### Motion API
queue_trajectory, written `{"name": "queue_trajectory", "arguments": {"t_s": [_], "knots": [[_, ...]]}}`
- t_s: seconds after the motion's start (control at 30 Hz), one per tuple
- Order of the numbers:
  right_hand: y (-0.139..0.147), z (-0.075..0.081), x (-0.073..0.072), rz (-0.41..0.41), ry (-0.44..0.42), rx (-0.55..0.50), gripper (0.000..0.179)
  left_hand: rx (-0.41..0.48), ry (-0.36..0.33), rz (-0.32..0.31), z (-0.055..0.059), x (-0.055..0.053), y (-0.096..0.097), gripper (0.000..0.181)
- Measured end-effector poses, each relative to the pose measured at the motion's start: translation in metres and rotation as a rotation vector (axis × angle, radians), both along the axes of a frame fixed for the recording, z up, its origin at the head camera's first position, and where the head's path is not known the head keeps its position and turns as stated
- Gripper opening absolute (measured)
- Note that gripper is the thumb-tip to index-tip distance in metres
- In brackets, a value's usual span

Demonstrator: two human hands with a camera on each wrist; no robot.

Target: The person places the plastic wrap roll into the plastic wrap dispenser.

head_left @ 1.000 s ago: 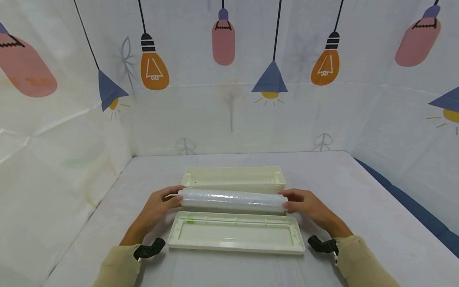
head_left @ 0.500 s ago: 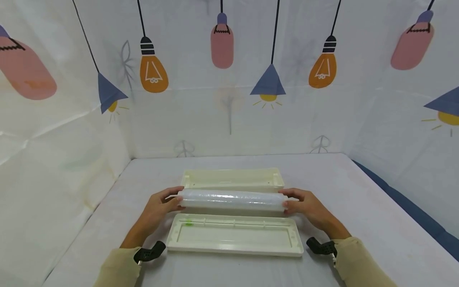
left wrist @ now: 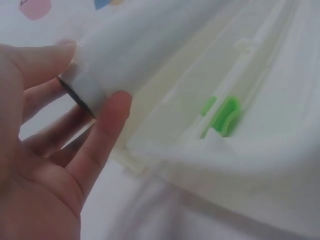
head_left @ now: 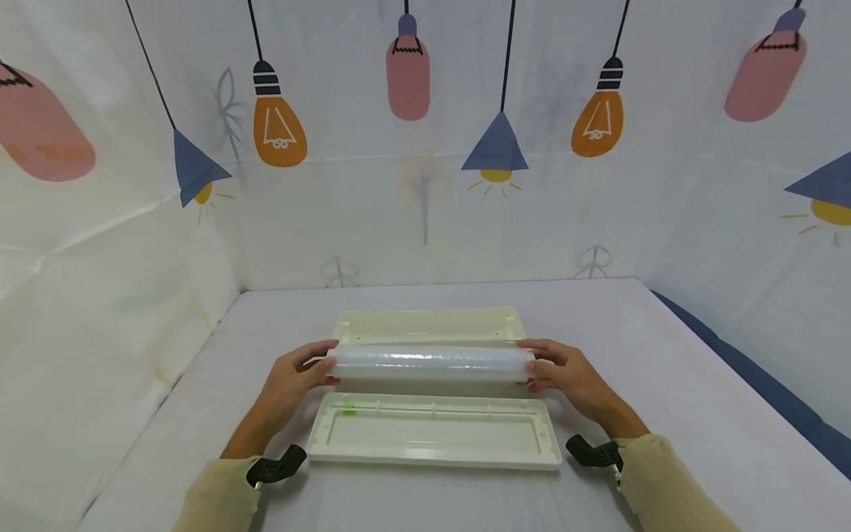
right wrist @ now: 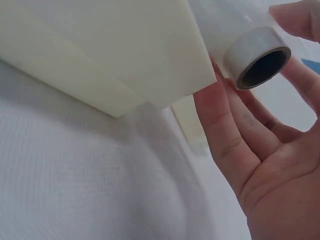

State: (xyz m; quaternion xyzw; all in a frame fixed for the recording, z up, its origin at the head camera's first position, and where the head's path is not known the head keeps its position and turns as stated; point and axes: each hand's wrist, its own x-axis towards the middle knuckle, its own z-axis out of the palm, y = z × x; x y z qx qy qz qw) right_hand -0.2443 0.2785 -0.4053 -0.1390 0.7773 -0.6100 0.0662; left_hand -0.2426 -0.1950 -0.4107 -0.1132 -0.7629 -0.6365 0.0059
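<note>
A roll of clear plastic wrap lies level across both hands, overlapping the open cream box in the head view. My left hand holds its left end, thumb and fingers around the rim, as the left wrist view also shows. At the other end, my right hand grips the roll with the thumb on one side and fingers on the other. The hollow cardboard core shows there, and the fingertips are right at the box's corner. Much of the box's inside is hidden behind the roll.
In front of the box lies its cream lid, inner face up, with a slide rail and a small green cutter. White cloth covers the table. A lamp-printed curtain closes the back and sides.
Both hands have raised the plastic wrap roll slightly, away from the lid, so it covers more of the box's back part. The lid and box keep their places.
</note>
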Motion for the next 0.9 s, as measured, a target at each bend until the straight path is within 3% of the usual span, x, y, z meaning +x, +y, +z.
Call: {"name": "queue_trajectory", "arguments": {"t_s": [0.33, 0.63, 0.9], "knots": [[-0.0015, 0.0049, 0.0011, 0.008, 0.016, -0.073, 0.053, 0.039, 0.049, 0.008, 0.0012, -0.0015, 0.0004, 0.052], [-0.0021, 0.0015, 0.0007, 0.003, -0.031, -0.117, 0.056, 0.057, 0.009, -0.006, 0.0015, 0.0006, 0.0016, 0.053], [-0.0022, 0.0062, 0.0000, -0.034, 0.009, -0.115, 0.058, 0.023, 0.018, -0.005, 0.0038, -0.0014, 0.0037, 0.057]]}}
